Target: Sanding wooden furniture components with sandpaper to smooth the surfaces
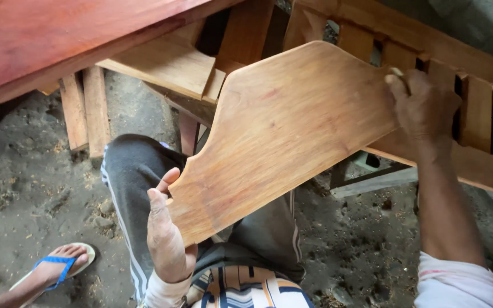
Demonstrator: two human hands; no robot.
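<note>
Red-stained tabletop [58, 34] upper left; slatted wooden frame [475, 114] right; blue-strapped sandal [64, 268] on dirt floor [24, 188].

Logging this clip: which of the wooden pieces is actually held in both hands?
The broad, curved light-brown wooden panel: the left hand grips its narrow lower end, the right hand its upper edge.

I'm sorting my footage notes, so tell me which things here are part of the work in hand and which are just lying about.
In hand:
curved wooden board
left hand
right hand

Lying about:
slatted wooden frame
red-brown tabletop
pale wood block
dirt floor
</note>
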